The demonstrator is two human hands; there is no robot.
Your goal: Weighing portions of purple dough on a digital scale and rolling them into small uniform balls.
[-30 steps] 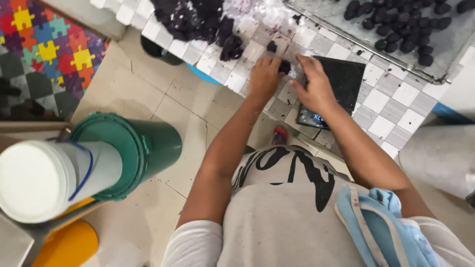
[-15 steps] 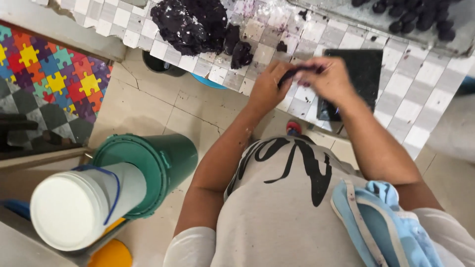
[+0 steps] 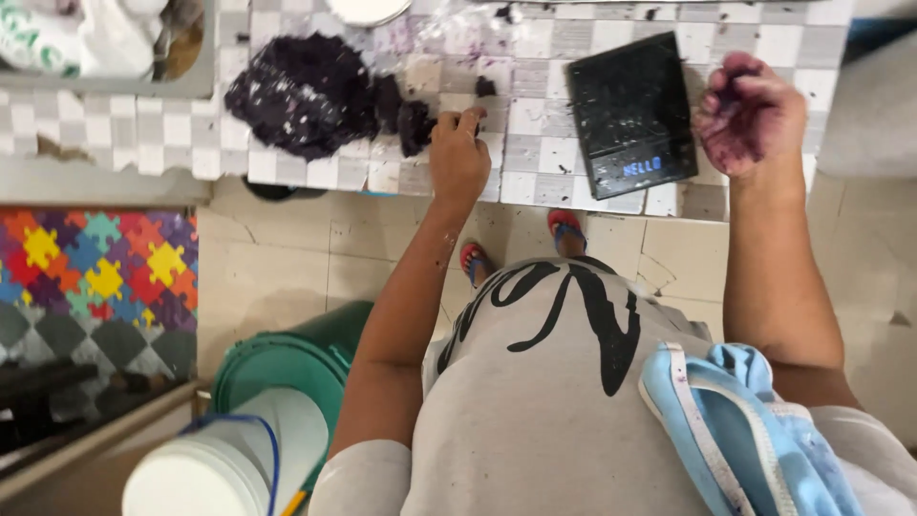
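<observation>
Hands apart: left hand fingertips down just right of purple dough mound, right hand cupping purple lump beyond black scale.

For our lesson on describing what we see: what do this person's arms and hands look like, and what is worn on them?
Both arms are bare below short grey sleeves, with no gloves, watch or rings in view. The left hand has small dark purple specks on the forearm behind it. The right hand is smeared with purple stains on the fingers and palm.
</observation>
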